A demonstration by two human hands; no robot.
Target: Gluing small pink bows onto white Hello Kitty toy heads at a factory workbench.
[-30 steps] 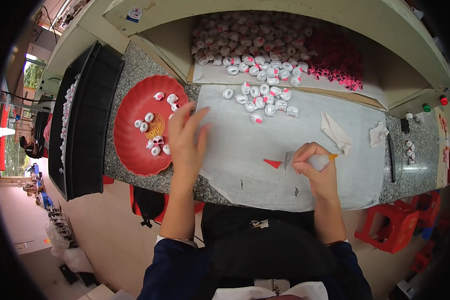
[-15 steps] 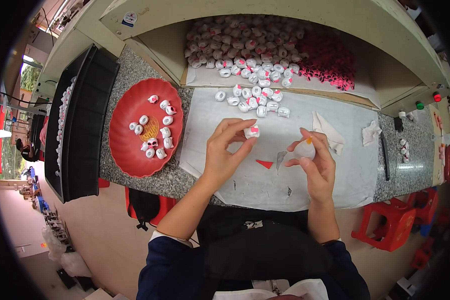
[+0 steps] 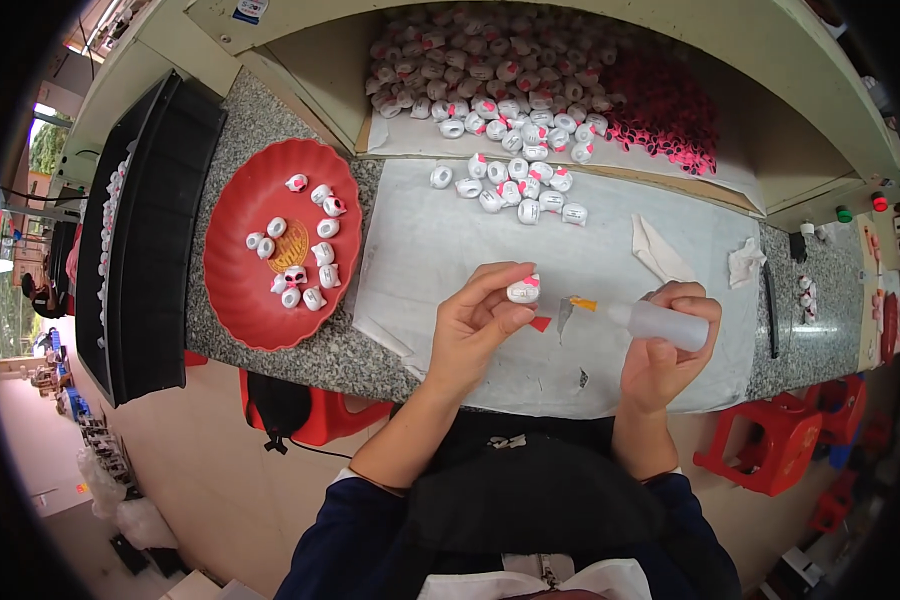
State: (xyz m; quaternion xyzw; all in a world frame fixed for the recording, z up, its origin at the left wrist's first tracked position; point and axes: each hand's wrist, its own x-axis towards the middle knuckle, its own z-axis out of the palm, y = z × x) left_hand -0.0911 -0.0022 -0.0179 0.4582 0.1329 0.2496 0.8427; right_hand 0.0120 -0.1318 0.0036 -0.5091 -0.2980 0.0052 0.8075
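Note:
Between the thumb and fingers of my left hand [image 3: 468, 335] is a small white figurine head [image 3: 523, 290] with a pink bow. My right hand [image 3: 667, 360] grips a translucent white squeeze bottle [image 3: 670, 325], tilted so its orange nozzle [image 3: 583, 304] points left at the figurine head, with a gap between them. Below the nozzle, a red scrap [image 3: 540, 324] and a grey scrap [image 3: 565, 318] lie on the white sheet [image 3: 420, 250]. Beyond my hands sits a loose group of similar white heads [image 3: 527, 190], several with pink bows.
A red scalloped plate [image 3: 232, 225] with several white heads stands left, beside a black tray [image 3: 155, 250]. The shelf bay behind holds piles of white heads [image 3: 470, 70] and pink-black pieces [image 3: 660, 115]. White cloths [image 3: 660, 250] lie at right; a red stool [image 3: 770, 440] stands below.
The squeeze bottle has turned from nozzle toward me to lying sideways, nozzle pointing left. My left hand has moved slightly right and nearer to me with the figurine head, and the view has shifted slightly.

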